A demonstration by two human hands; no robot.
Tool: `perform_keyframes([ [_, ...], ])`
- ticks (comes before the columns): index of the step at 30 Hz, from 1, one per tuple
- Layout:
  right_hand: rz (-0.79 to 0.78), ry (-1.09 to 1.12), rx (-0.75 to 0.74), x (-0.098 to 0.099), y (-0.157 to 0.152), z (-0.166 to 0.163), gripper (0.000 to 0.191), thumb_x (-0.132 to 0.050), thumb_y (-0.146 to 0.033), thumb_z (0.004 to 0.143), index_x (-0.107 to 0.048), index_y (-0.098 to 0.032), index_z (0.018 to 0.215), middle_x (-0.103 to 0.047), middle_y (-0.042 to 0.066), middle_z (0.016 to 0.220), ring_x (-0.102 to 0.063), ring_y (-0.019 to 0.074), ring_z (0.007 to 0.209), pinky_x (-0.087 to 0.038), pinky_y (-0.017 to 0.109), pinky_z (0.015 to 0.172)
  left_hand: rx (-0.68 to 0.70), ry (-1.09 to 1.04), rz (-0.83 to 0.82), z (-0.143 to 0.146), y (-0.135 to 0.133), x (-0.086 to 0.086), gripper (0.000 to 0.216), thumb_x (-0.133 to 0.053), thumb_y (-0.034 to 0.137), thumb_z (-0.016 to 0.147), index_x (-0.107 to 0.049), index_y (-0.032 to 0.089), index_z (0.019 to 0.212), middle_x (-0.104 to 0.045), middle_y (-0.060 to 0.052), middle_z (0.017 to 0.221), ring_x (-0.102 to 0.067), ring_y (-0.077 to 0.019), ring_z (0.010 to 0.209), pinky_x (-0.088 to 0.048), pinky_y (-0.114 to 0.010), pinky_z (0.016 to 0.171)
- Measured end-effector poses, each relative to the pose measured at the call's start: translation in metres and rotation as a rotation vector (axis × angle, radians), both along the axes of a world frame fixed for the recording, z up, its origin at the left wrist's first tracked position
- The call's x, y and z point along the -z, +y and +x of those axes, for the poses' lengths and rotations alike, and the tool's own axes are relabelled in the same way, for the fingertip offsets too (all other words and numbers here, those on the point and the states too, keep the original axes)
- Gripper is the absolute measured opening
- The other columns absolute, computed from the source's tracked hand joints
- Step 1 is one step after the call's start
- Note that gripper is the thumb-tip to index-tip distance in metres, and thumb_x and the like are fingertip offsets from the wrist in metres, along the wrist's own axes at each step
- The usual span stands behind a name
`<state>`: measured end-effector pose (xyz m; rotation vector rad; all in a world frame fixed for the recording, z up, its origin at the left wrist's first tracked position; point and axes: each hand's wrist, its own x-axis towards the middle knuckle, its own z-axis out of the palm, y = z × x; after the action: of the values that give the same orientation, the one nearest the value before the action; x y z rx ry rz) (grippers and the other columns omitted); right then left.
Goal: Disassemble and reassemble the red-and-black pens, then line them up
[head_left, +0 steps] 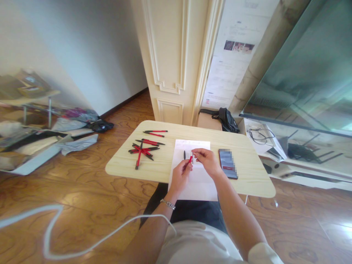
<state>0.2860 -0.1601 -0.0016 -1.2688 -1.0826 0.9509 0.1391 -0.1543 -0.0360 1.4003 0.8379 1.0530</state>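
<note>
My left hand (181, 175) is closed on a red pen barrel (190, 159), held upright above a white sheet of paper (203, 190). Just right of it, the fingers of my right hand (205, 158) pinch a thin dark stick like a pen refill (193, 157), close beside the barrel. A small black pen part (184, 154) lies on the paper left of my fingers. Several red and black pens (143, 149) lie in a loose, partly crossed heap on the left of the table. Two more pens (155, 132) rest farther back.
A phone (228, 164) lies right of the paper on the pale wooden table (253, 183). A white cable (110, 238) runs across at lower left. Boxes and bags (79, 124) are on the floor to the left. A black bag (227, 119) sits behind the table.
</note>
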Motion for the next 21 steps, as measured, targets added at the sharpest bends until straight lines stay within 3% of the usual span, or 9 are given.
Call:
perform_keyframes([
  [7,0.003,0.079,0.085,0.000,0.000,-0.007,0.027,-0.062,-0.038,0.077,-0.065,-0.019,0.095,-0.071,0.006,0.092,-0.062,0.0136,0.074,-0.047,0.026,0.065,0.002,0.007,0.039,0.000,0.000,-0.001,0.035,-0.054,0.046,0.085,-0.063,0.017,0.103,-0.066,-0.004,0.083,-0.062,-0.0160,0.076,-0.048,-0.026,0.072],
  [16,0.014,-0.127,0.089,0.006,-0.002,-0.010,0.024,-0.062,-0.037,0.077,-0.070,-0.019,0.091,-0.072,0.006,0.090,-0.064,0.0173,0.078,-0.048,0.028,0.068,0.003,0.027,0.060,-0.001,0.000,0.002,0.035,-0.054,0.046,0.086,-0.063,0.018,0.104,-0.065,-0.004,0.081,-0.061,-0.0159,0.075,-0.048,-0.027,0.071],
  [21,0.018,-0.203,-0.001,0.006,-0.004,-0.004,0.025,-0.060,-0.037,0.079,-0.072,-0.019,0.093,-0.072,0.004,0.086,-0.063,0.0160,0.076,-0.047,0.027,0.067,0.010,0.045,0.077,-0.001,0.002,0.005,0.035,-0.053,0.044,0.087,-0.062,0.018,0.107,-0.066,-0.004,0.084,-0.062,-0.0161,0.076,-0.049,-0.027,0.073],
])
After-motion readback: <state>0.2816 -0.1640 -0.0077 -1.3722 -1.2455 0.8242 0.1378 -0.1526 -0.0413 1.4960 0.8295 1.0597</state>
